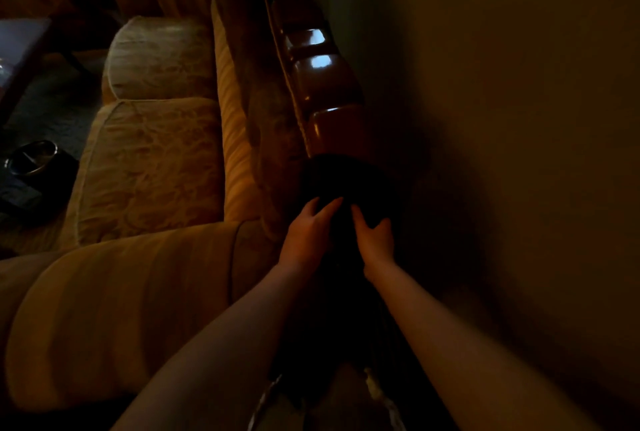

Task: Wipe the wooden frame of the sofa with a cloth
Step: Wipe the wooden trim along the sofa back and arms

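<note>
The sofa's carved wooden frame (323, 84) runs along the top of the backrest, glossy and reddish, close to the wall. A dark cloth (346, 177) lies draped over the frame's near part. My left hand (308, 229) rests on the cloth's left side with fingers stretched forward. My right hand (375, 233) lies on the cloth's right side, fingers spread and slightly bent. The room is dim, and the cloth's edges are hard to make out.
Yellow patterned sofa cushions (152, 167) fill the left. A plain wall (502, 119) stands close on the right. A metal bowl (33, 157) sits on the floor at far left, beside a dark table (20, 49).
</note>
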Demonstrator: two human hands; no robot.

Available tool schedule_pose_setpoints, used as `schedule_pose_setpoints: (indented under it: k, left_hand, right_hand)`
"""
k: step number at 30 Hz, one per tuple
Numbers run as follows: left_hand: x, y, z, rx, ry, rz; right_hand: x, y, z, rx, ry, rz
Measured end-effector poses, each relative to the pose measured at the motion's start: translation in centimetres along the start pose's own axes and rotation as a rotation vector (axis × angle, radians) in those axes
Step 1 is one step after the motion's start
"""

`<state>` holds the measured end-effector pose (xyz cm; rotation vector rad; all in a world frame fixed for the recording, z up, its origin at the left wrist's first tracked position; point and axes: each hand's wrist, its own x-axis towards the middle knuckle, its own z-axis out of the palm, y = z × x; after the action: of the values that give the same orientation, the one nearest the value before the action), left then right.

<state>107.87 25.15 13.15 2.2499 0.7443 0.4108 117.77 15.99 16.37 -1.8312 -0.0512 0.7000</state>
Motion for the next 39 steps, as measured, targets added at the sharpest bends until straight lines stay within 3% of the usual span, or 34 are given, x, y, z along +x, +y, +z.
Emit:
schedule_pose_setpoints:
  k: [3,4,6,9,13,17,19,24,27,29,39]
  left_hand:
    - [-0.2,-0.6,-1.7,0.178,-0.044,0.16]
    - [-0.4,-0.8,-3.6,0.264,-0.087,0.251]
    - [-0.7,-1.9,-7.2,0.293,-0.143,0.248]
    - [-1.4,-5.7,-13.5,0.227,-0.135,0.019]
    - [-3.3,-10.3,-24.0,0.194,0.093,-0.198]
    - [-6.7,-14.5,-33.8,0.253,0.187,-0.31]
    - [-9.3,-16.8,-38.1,0.274,0.186,-0.357]
    - [-16.5,-22.8,-46.1,0.309,0.315,-0.548]
    - [-20.3,-24.9,-49.1,0.325,0.402,-0.645]
    - [-22.3,-26.0,-50.4,0.315,0.445,-0.691]
    - [-26.6,-27.0,-51.9,0.351,0.406,-0.879]
  right_hand:
    - [-2.9,0.4,3.6,0.21,0.035,0.25]
    - [-3.8,0.2,5.2,0.303,-0.007,0.333]
    - [-5.3,-1.2,8.1,0.39,-0.114,0.405]
    - [-6.8,-4.1,13.0,0.256,-0.283,0.29]
    - [-10.1,-7.3,21.6,-0.015,-0.547,0.103]
    - [-14.6,-7.7,30.2,-0.326,-0.685,-0.087]
    - [-17.0,-7.7,33.7,-0.364,-0.727,-0.126]
    - [-21.6,-7.6,41.5,-0.603,-1.045,-0.271]
    - [-22.9,-7.0,45.5,-0.922,-1.004,-0.606]
    - [-23.4,-7.0,47.4,-1.001,-0.948,-0.739]
    - [-23.7,-8.1,53.2,-0.84,-0.98,-0.714]
